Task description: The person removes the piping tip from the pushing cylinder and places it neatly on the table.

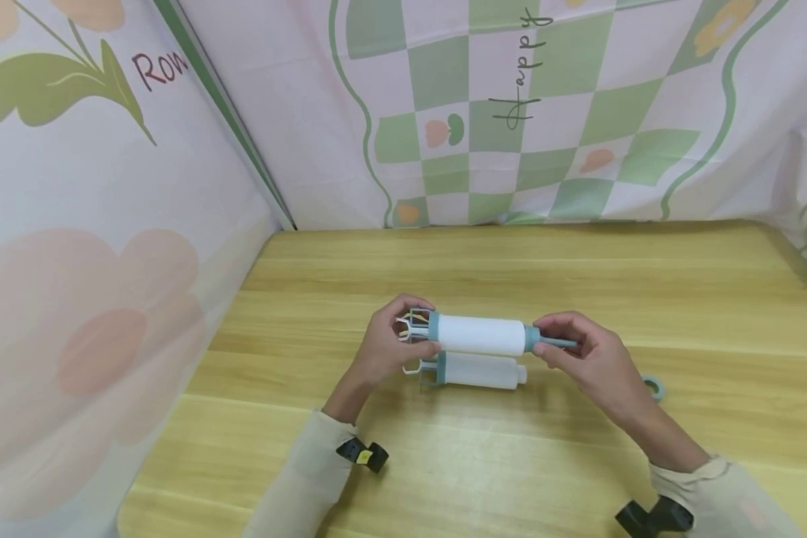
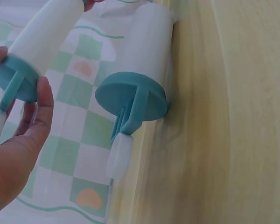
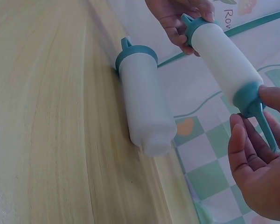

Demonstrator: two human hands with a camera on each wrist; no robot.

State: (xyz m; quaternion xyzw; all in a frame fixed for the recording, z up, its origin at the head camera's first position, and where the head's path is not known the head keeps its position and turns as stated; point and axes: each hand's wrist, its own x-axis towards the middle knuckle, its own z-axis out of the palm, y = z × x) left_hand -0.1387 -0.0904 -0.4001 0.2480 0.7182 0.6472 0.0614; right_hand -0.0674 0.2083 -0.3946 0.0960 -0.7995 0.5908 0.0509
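A white plastic bottle (image 1: 482, 334) is held sideways between both hands, raised off the table. My left hand (image 1: 388, 340) grips its teal collar, which carries several prongs with white tips. The fingers of my right hand (image 1: 595, 366) pinch the teal cap (image 3: 248, 97) at the opposite end, where a thin teal stem (image 1: 560, 342) sticks out past the fingertips. A second, similar white bottle (image 1: 480, 371) lies on the wooden table just in front of the held one. Its pronged teal collar (image 2: 131, 95) faces left, and its bare white neck (image 3: 157, 144) points right.
A small teal ring (image 1: 654, 387) lies on the table (image 1: 484, 478), partly behind my right wrist. Printed cloth (image 1: 538, 172) hangs along the table's far edge, and another printed sheet (image 1: 94, 194) hangs at the left.
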